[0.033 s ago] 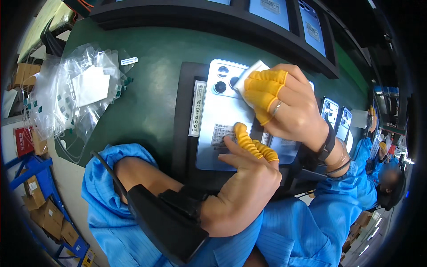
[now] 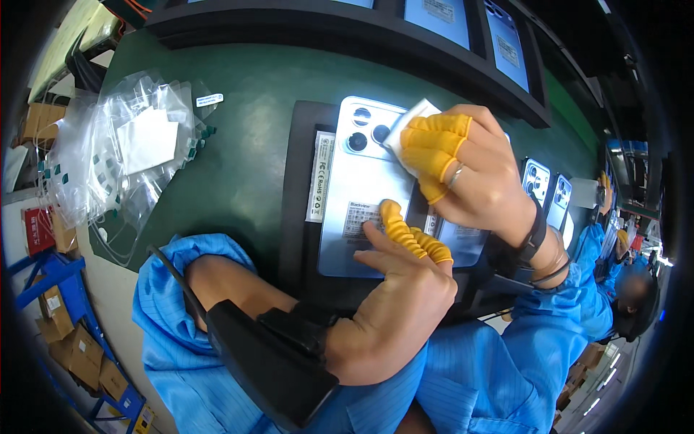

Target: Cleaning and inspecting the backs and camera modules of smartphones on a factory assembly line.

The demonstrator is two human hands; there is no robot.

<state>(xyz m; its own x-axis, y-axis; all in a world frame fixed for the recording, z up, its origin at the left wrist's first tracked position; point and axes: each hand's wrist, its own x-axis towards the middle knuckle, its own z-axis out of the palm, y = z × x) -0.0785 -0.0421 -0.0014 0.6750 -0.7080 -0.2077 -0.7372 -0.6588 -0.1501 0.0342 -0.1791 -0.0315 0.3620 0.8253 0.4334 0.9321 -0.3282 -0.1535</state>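
A silver-blue smartphone (image 2: 361, 181) lies back side up on a dark tray (image 2: 295, 184), its lenses at the far end. My right hand (image 2: 473, 170), in yellow finger cots, is closed around a folded white wiping cloth (image 2: 413, 123). The cloth touches the phone's far right edge beside the camera block. Over the near right part of the phone lies my left hand (image 2: 405, 278), fingers apart and also in yellow cots, with fingertips on its back near the printed label (image 2: 359, 220). A second phone (image 2: 463, 242) is partly hidden beneath and behind my hands.
Clear plastic sleeves (image 2: 90, 159) with a white sheet (image 2: 148, 141) on top lie at the left of the green table (image 2: 246, 79). A black tray (image 2: 332, 35) of phones spans the back. More phones (image 2: 536, 179) lie at the right, where another person (image 2: 636, 289) sits.
My right hand and the cloth have shifted slightly to the right, uncovering more of one camera lens. My left hand and the phone have stayed in place.
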